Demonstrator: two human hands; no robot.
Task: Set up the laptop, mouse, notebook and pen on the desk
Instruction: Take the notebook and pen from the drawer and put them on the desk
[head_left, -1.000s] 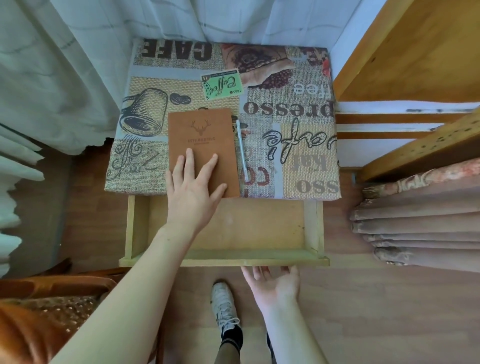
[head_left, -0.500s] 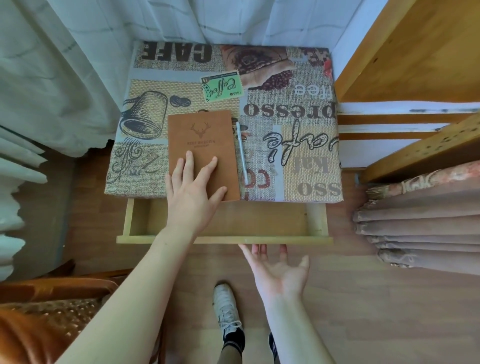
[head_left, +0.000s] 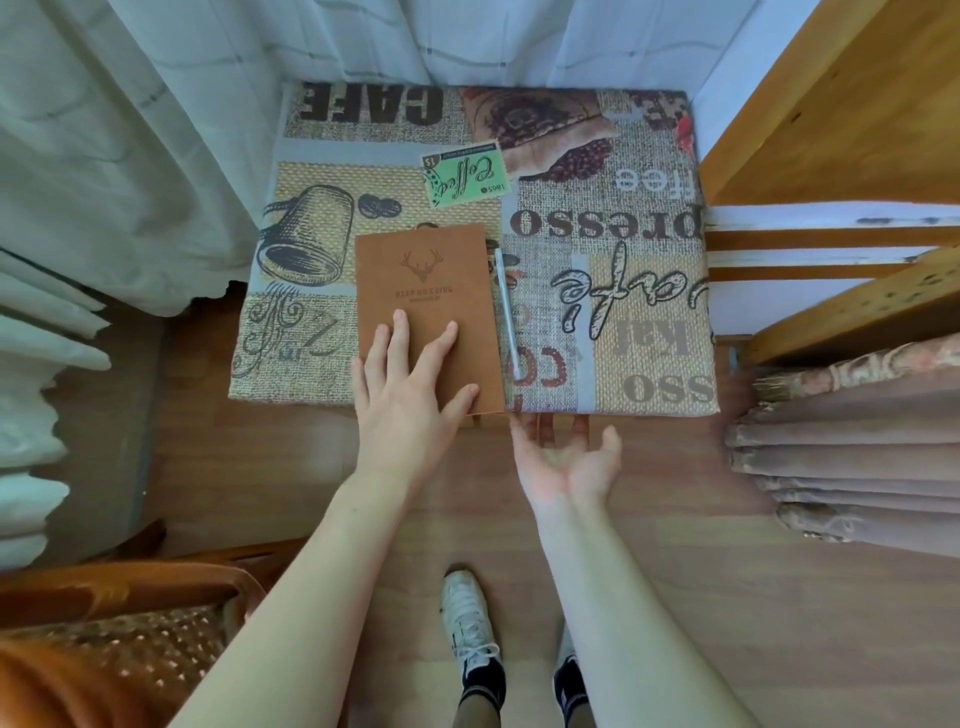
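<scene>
A brown notebook (head_left: 423, 291) with a stag's head on its cover lies on the desk (head_left: 623, 322), which wears a coffee-print cloth. My left hand (head_left: 410, 384) rests flat on the notebook's near end, fingers spread. A white pen (head_left: 506, 312) lies just right of the notebook, parallel to it. My right hand (head_left: 563, 457) is palm up at the desk's front edge, its fingertips reaching under the edge and holding nothing. The drawer below the top is shut and out of sight. No laptop or mouse is in view.
White curtains (head_left: 104, 156) hang at the left and behind the desk. Wooden shelving (head_left: 831, 130) and folded fabric (head_left: 857, 441) stand to the right. A wooden chair (head_left: 119, 649) with a patterned seat is at the lower left. My feet (head_left: 470, 623) stand on the wooden floor.
My right hand has pushed the open drawer in under the desk top until it is shut. My left hand has stayed flat on the notebook.
</scene>
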